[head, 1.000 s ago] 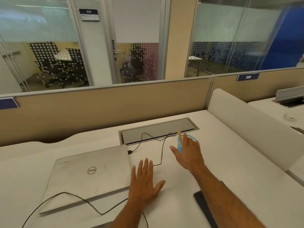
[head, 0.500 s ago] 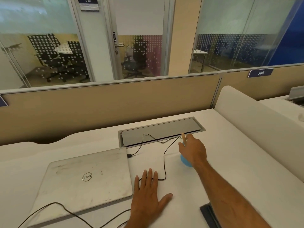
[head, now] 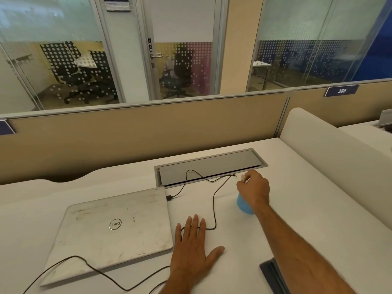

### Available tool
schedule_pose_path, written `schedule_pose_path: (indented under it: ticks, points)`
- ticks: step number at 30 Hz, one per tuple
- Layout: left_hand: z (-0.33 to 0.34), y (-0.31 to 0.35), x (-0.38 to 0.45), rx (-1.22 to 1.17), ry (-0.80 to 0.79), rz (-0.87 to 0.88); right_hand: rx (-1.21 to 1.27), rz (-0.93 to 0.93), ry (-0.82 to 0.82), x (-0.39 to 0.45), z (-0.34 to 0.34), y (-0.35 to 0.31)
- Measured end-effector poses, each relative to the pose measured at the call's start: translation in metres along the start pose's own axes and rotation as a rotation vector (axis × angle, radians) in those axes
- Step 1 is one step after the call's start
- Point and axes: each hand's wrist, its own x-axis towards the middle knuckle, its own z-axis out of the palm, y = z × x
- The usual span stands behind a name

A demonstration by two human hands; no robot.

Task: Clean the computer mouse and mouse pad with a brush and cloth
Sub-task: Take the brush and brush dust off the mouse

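Note:
My right hand [head: 253, 190] grips a blue item [head: 244, 205] that stands on the white desk [head: 307, 219], just in front of the cable hatch. A pale tip pokes out above my fist; what the item is cannot be told. My left hand [head: 193, 249] lies flat and spread on the desk beside the laptop, with its fingers over a black cable [head: 214, 209]. A dark grey flat thing [head: 272, 274], either a folded cloth or a pad, shows at the bottom edge under my right forearm. No mouse is in view.
A closed silver laptop [head: 114, 230] lies at the left with a second black cable looping in front of it. A grey cable hatch [head: 210, 166] is set into the desk behind. A white side divider [head: 331, 158] bounds the right and a beige partition the back.
My right hand went from open fingers over the blue item to a closed grip on it. My left hand stayed flat on the desk. The view shifted slightly.

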Motion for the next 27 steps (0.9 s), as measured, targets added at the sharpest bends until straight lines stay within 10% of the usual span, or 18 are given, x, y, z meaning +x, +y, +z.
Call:
schedule_pose_path:
  ticks: [11,16,27]
  points:
    - [0.007,-0.002,0.002,0.027,-0.003,-0.02,0.275,-0.042,0.264,0.009,-0.047,-0.004]
    - [0.001,-0.002,0.005,0.031,-0.068,-0.024,0.789,0.114,0.124,-0.008,-0.062,-0.014]
    - [-0.07,-0.021,-0.018,0.099,-0.052,0.046,0.913,0.065,-0.027,-0.088,-0.038,-0.054]
